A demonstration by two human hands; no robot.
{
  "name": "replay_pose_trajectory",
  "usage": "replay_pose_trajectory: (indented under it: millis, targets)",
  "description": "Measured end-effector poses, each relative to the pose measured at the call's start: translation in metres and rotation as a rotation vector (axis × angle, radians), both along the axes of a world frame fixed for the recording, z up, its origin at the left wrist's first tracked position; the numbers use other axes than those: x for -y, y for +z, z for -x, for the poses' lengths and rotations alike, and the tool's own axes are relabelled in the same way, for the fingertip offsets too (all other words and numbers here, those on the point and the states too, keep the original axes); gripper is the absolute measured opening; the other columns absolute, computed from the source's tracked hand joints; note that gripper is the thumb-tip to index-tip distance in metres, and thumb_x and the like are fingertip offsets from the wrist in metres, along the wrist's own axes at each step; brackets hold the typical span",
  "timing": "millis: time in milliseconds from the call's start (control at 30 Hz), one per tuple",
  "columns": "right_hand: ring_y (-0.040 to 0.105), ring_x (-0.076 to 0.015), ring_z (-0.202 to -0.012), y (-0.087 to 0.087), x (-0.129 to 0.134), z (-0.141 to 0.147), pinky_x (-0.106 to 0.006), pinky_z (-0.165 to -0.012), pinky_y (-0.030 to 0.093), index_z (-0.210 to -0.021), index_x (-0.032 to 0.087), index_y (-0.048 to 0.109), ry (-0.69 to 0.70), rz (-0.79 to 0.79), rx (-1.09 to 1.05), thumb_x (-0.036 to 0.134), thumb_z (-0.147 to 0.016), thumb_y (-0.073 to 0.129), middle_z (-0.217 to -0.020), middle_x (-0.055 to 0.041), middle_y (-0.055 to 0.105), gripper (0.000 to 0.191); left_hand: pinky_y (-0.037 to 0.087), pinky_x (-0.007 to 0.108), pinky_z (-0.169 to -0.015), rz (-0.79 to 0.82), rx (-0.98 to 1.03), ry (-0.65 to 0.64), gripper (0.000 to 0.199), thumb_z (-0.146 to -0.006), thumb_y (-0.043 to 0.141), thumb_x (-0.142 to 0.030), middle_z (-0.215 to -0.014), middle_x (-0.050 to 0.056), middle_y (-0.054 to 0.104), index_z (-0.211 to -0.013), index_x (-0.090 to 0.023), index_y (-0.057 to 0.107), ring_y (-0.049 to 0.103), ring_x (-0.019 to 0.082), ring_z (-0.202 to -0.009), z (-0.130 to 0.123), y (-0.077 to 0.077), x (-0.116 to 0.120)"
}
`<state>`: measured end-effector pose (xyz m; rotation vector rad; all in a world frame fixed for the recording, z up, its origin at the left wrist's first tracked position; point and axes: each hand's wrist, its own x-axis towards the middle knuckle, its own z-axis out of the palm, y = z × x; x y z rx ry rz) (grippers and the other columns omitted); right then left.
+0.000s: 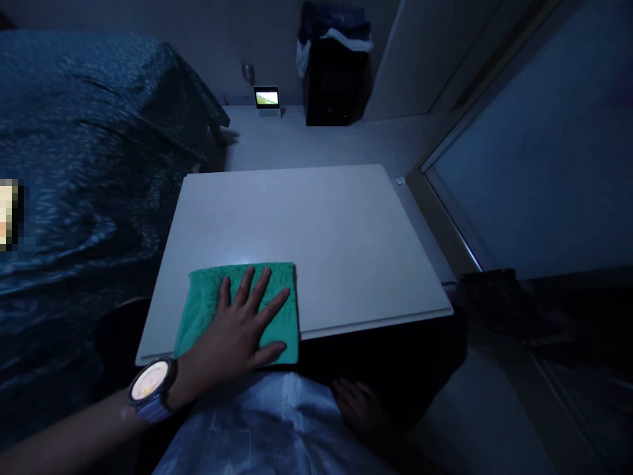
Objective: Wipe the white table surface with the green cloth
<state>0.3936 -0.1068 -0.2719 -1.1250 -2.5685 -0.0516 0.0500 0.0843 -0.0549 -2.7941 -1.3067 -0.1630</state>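
Left hand (232,336), wristwatch (152,381) on its wrist, spread flat on a folded green cloth (208,310) at the 6 o'clock edge of the white surface (297,218); right hand (361,409) in shadow at 5 o'clock, off the surface; small lit screen (266,99) on the floor at 12 o'clock.

You have room for your left hand (235,323) across the desk (346,224), right of the green cloth (242,290), up to the far edge. Left of the desk, the bed (89,165) under its blue cover stands in the way; right of it runs a door frame (440,218). Beyond the far edge, floor (316,138) stretches to a black cabinet (336,86).
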Motion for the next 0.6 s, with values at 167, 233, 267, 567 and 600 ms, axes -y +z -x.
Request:
replay_pose_trajectory:
  millis: [167, 233, 267, 567, 600]
  targets:
    - [0.071, -0.0176, -0.113, 0.005, 0.0, 0.004, -0.031, -0.106, 0.045, -0.119, 0.025, 0.079, -0.054, -0.007, -0.067, 0.022, -0.103, 0.055, -0.12, -0.0026, 0.083, 0.029, 0.016, 0.087, -0.123, 0.194, -0.046, 0.064, 0.081, -0.109, 0.049, -0.069, -0.186, 0.018, 0.006, -0.179, -0.031, 0.033, 0.008, 0.055, -0.169, -0.02, 0.013, -0.077]
    - [0.071, -0.0181, -0.114, 0.006, 0.001, 0.007, -0.032, -0.105, 0.047, -0.122, 0.026, 0.078, -0.078, 0.001, -0.079, 0.022, -0.102, 0.052, -0.121, -0.0018, 0.083, 0.033, 0.011, 0.085, -0.126, 0.261, -0.085, 0.131, 0.081, -0.11, 0.047, -0.068, -0.186, 0.017, 0.003, -0.18, -0.031, 0.03, 0.004, 0.053, -0.17, -0.033, 0.019, -0.124]
    - [0.071, -0.0183, -0.113, 0.007, 0.001, 0.009, -0.032, -0.103, 0.049, -0.121, 0.026, 0.079, -0.093, 0.001, -0.082, 0.021, -0.102, 0.051, -0.12, -0.0016, 0.083, 0.034, 0.01, 0.084, -0.127, 0.276, -0.096, 0.157, 0.081, -0.111, 0.046, -0.067, -0.186, 0.017, 0.002, -0.18, -0.03, 0.028, 0.002, 0.052, -0.171, -0.04, 0.022, -0.15]
    - [0.066, -0.0163, -0.113, 0.015, -0.007, 0.012, -0.027, -0.111, 0.043, -0.117, 0.027, 0.08, -0.123, -0.048, -0.132, 0.016, -0.103, 0.045, -0.115, 0.0024, 0.082, 0.039, 0.011, 0.079, -0.13, 0.232, 0.032, 0.305, 0.08, -0.112, 0.036, -0.069, -0.184, 0.012, 0.024, -0.18, -0.027, 0.029, 0.015, 0.048, -0.169, -0.083, 0.026, -0.316]
    - [0.065, -0.0163, -0.116, 0.015, -0.007, 0.01, -0.027, -0.11, 0.043, -0.117, 0.028, 0.08, -0.117, -0.042, -0.114, 0.017, -0.102, 0.048, -0.116, 0.0032, 0.082, 0.037, 0.012, 0.079, -0.13, 0.223, 0.05, 0.316, 0.08, -0.113, 0.036, -0.069, -0.181, 0.012, 0.03, -0.179, -0.026, 0.031, 0.021, 0.047, -0.167, -0.086, 0.026, -0.321]
